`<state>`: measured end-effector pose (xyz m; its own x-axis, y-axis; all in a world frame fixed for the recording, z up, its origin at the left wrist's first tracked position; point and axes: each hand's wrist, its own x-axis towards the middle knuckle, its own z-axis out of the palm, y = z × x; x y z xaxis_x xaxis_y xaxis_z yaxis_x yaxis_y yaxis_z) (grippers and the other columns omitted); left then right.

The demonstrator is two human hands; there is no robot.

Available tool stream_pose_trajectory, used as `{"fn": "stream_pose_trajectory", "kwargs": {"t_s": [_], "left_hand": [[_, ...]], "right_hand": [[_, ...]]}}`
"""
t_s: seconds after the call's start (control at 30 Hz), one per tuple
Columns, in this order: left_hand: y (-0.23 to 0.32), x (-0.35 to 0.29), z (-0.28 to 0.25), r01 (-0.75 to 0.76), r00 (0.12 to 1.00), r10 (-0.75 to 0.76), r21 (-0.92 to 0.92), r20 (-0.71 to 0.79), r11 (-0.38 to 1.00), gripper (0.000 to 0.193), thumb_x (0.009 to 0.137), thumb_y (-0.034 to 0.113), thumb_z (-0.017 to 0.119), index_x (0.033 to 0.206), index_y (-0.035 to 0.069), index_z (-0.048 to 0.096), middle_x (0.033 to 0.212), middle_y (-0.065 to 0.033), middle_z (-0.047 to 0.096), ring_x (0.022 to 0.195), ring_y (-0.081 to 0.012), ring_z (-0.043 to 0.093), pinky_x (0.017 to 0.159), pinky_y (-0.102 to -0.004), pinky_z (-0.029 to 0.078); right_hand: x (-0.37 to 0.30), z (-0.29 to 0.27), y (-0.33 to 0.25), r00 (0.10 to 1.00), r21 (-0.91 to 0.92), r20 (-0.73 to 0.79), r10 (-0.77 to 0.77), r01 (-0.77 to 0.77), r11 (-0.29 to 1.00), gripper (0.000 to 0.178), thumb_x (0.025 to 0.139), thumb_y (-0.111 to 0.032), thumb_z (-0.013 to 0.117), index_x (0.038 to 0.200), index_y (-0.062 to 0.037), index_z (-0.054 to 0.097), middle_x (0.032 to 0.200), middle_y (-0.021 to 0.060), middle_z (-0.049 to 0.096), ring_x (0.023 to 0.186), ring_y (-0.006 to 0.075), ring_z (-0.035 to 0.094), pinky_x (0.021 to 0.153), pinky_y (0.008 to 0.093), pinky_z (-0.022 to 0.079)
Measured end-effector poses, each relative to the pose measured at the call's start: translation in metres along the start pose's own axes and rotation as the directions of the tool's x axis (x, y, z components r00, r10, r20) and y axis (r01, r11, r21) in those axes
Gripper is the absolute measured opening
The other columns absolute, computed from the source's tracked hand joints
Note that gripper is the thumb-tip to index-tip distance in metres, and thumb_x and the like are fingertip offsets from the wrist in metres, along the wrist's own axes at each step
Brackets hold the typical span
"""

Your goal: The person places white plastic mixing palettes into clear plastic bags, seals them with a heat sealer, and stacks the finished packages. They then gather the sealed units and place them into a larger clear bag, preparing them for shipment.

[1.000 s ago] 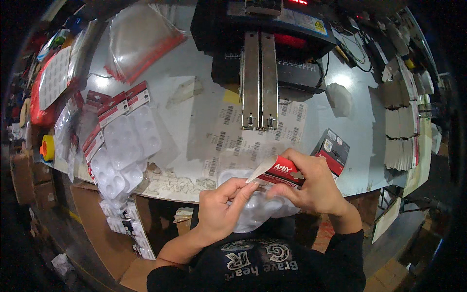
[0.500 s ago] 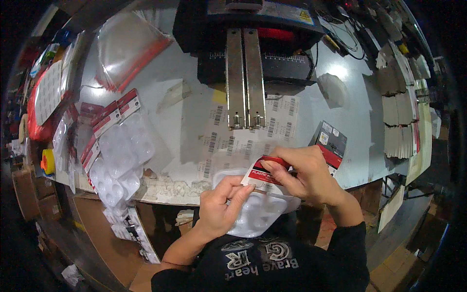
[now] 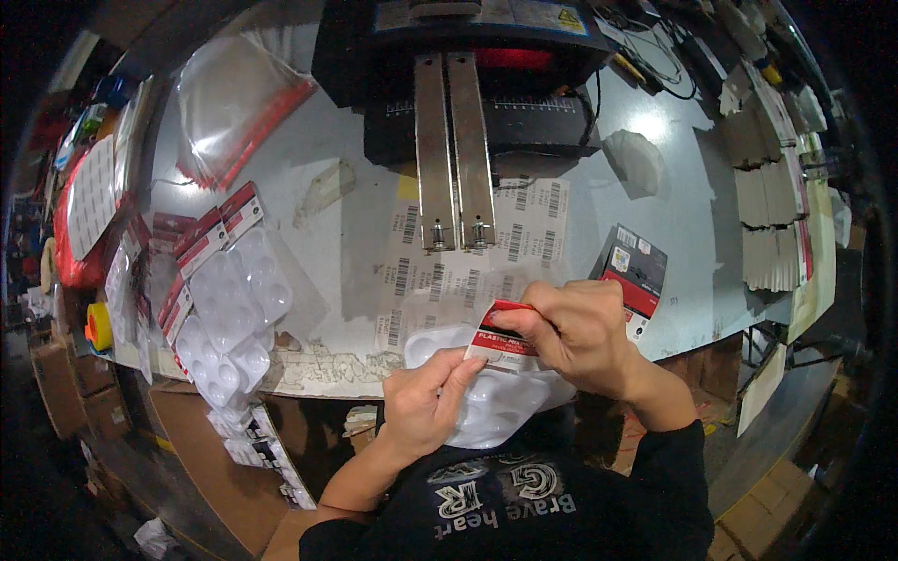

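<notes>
In front of my body, a red, black and white header card (image 3: 505,343) is held up between my two hands. At its lower left corner, the thumb and fingers of my left hand (image 3: 423,404) pinch it. The curled fingers and thumb of my right hand (image 3: 587,329) grip its upper right part. Directly below the card hangs a white plastic paint palette (image 3: 494,411) with round wells, which seems to be in a clear bag. Behind the card, another white palette (image 3: 432,342) lies at the table's near edge, partly hidden by my hands.
A black machine with two metal rails (image 3: 435,159) stands at the back, over barcode label sheets (image 3: 538,220). Packed palettes (image 3: 229,290) pile up at left, below clear bags (image 3: 234,112). A black and red card stack (image 3: 632,276) lies right; more cards (image 3: 772,224) stand beyond.
The view has shifted slightly, so the machine sits further left in the picture. Both hands keep their hold on the card, with my right thumb a little lower on it.
</notes>
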<state>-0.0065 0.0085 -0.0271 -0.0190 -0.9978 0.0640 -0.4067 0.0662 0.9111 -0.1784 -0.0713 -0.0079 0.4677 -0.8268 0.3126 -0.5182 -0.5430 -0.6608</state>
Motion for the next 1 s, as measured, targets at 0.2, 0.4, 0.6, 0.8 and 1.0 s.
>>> {"fn": "stream_pose_trajectory", "kwargs": {"t_s": [0.2,0.4,0.6,0.8,1.0], "left_hand": [[-0.006,-0.003,-0.001,0.002,0.983,0.009,0.062,-0.181,0.998,0.011,0.088,0.007,0.058,0.084,-0.001,0.064,0.056,-0.0046,0.056,0.046,-0.0097,0.048,0.044,-0.0254,0.038],[-0.019,-0.002,-0.003,0.166,0.945,-0.217,-0.211,-0.244,0.963,0.016,0.092,0.01,0.054,0.088,-0.003,0.061,0.063,-0.0029,0.055,0.057,-0.0054,0.044,0.051,-0.0217,0.037],[-0.024,-0.004,0.0,0.164,0.941,-0.212,-0.19,-0.266,0.968,0.018,0.094,0.011,0.051,0.089,-0.003,0.061,0.068,-0.0051,0.059,0.059,-0.0074,0.048,0.053,-0.0227,0.039],[-0.025,-0.003,0.001,0.149,0.933,-0.211,-0.221,-0.29,0.964,0.019,0.094,0.013,0.051,0.09,-0.003,0.062,0.07,-0.0064,0.061,0.062,-0.0078,0.05,0.056,-0.0234,0.041],[-0.024,-0.006,-0.004,0.247,0.927,-0.288,-0.187,-0.241,0.951,0.021,0.095,0.015,0.049,0.086,-0.002,0.059,0.064,-0.0064,0.056,0.058,-0.0084,0.046,0.054,-0.0247,0.04]], "right_hand": [[0.001,-0.013,0.008,0.948,0.109,-0.101,0.303,-0.292,0.95,0.024,0.081,-0.026,0.069,0.079,-0.0017,0.065,0.065,0.0102,0.061,0.053,0.0177,0.06,0.049,0.0266,0.046],[-0.021,-0.025,0.012,0.698,0.477,0.526,0.485,-0.715,0.511,0.019,0.089,-0.014,0.06,0.092,0.0032,0.067,0.075,0.0066,0.066,0.059,0.0081,0.059,0.05,0.022,0.047],[-0.029,-0.017,0.011,0.68,0.493,0.519,0.518,-0.733,0.468,0.019,0.089,-0.015,0.059,0.091,0.002,0.068,0.074,0.0062,0.066,0.057,0.0068,0.059,0.047,0.0204,0.046],[-0.024,-0.013,0.006,0.663,0.383,0.476,0.578,-0.748,0.543,0.018,0.089,-0.008,0.058,0.082,0.0056,0.067,0.072,0.0077,0.065,0.057,0.0092,0.06,0.049,0.0204,0.046],[-0.032,-0.01,0.004,0.623,0.508,0.544,0.562,-0.777,0.37,0.016,0.087,-0.01,0.061,0.088,0.0056,0.064,0.072,0.008,0.064,0.059,0.0097,0.06,0.051,0.0213,0.047]]}}
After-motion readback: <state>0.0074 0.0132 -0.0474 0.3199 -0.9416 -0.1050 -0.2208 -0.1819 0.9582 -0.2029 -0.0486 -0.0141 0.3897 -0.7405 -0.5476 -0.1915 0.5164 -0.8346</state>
